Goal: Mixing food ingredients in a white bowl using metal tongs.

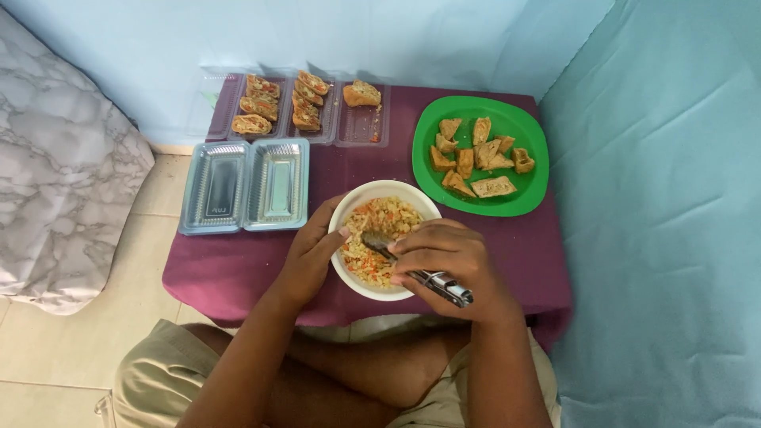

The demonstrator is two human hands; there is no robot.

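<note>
A white bowl (392, 190) of chopped yellow and orange filling stands at the near edge of a small table with a purple cloth (238, 261). My left hand (311, 252) grips the bowl's left rim, thumb over the edge. My right hand (448, 261) holds a metal spoon (412, 269), its scoop dipped into the filling. A green plate (531, 135) of fried tofu pieces lies just beyond the bowl to the right.
A clear plastic tray (361, 131) with stuffed pieces sits at the table's far left edge. An empty clear two-compartment tray (246, 186) lies left of the bowl. A blue wall and blue curtain (658, 238) close in the back and right. A marbled cushion (55, 174) is left.
</note>
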